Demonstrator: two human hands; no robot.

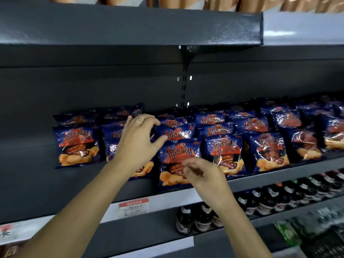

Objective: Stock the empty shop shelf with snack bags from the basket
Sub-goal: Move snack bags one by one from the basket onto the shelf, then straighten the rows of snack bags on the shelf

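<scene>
Several dark blue snack bags with orange chips printed on them stand in rows on the grey shelf (260, 176). My left hand (138, 140) hovers over the second column with its fingers spread and curved, its fingertips near a middle-row bag (176, 132), and it holds nothing. My right hand (203, 174) is lower, in front of the front snack bag (174, 161), which leans at the shelf's front edge. Its fingers are curled and blurred against that bag's lower right, and I cannot tell whether they pinch it. The basket is out of view.
The shelf's left part (28, 164) is bare beside the leftmost bag (76, 146). Dark bottles (201, 218) fill the shelf below. A price label (134, 206) is on the shelf's front strip. The upper shelf (130, 27) overhangs, with tan packages (219, 2) on it.
</scene>
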